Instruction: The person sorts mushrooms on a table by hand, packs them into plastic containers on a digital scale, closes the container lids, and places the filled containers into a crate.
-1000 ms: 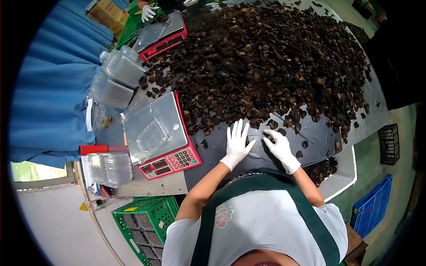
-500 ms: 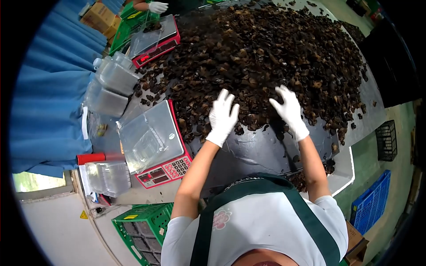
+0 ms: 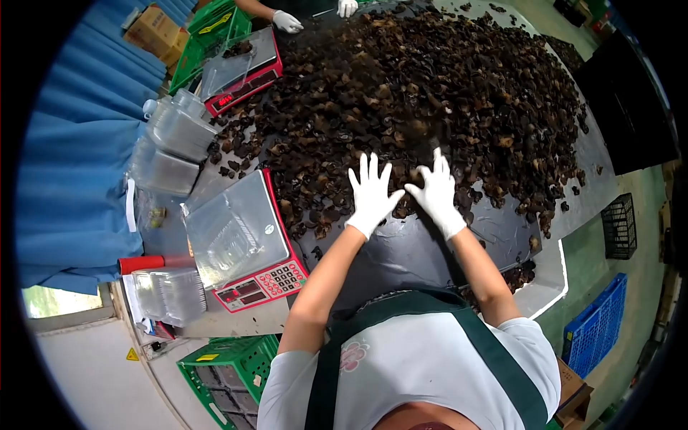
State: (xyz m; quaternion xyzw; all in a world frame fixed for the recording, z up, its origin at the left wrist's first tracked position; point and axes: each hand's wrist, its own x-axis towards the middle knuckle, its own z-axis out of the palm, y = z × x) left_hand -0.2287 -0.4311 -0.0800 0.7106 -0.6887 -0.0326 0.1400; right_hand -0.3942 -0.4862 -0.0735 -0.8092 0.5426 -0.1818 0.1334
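Note:
A wide heap of dark dried wood-ear mushrooms (image 3: 430, 93) covers the table in front of me. Both of my hands wear white gloves. My left hand (image 3: 372, 193) lies at the near edge of the heap, fingers spread. Close beside it, my right hand (image 3: 437, 192) touches the mushrooms with its fingers apart. The two thumbs point toward each other, nearly meeting. Left of my left arm stands a red and grey digital scale (image 3: 240, 236) with a clear plastic tray (image 3: 233, 233) on its platform.
A second scale (image 3: 240, 72) stands further back, near a co-worker's gloved hand (image 3: 287, 21). Stacked clear plastic trays (image 3: 172, 294) and more clear containers (image 3: 179, 125) line the left side. A green crate (image 3: 229, 373) sits below the table; a blue pallet (image 3: 595, 326) leans at right.
My hands have come closer together, the right one moving left. The left hand's fingers have spread wider. At the back, a second gloved hand of the co-worker now shows.

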